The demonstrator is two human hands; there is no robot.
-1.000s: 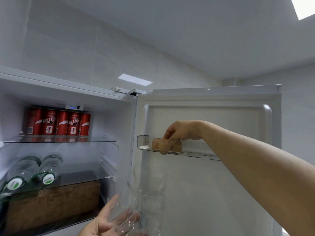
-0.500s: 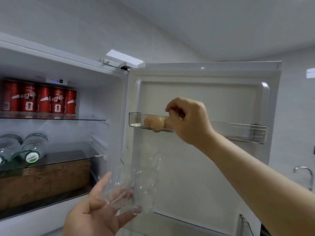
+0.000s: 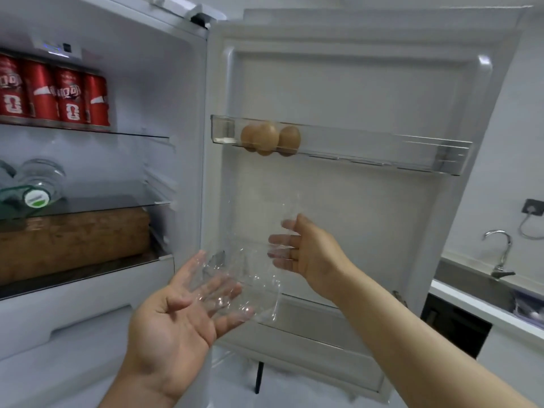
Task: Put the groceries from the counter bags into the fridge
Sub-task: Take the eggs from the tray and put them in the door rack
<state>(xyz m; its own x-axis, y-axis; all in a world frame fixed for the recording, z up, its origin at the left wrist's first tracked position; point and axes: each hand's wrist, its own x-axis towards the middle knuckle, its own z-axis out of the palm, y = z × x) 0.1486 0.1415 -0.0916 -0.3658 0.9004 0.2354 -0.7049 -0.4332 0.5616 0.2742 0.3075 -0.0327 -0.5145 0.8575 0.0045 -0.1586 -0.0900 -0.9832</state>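
Head view shows me the fridge door (image 3: 353,83) swung wide, with three brown eggs (image 3: 266,138) sitting side by side at the left end of its clear upper door shelf (image 3: 382,148). My left hand (image 3: 176,322) is palm up, fingers spread and relaxed, with a clear plastic egg carton (image 3: 253,278) resting on them. My right hand (image 3: 309,251) lays straight fingers against the carton's far side, not clenched. Inside, I see red cans (image 3: 53,95) lining the top shelf, bottles (image 3: 35,189) lying below them, and a brown box (image 3: 73,237) underneath.
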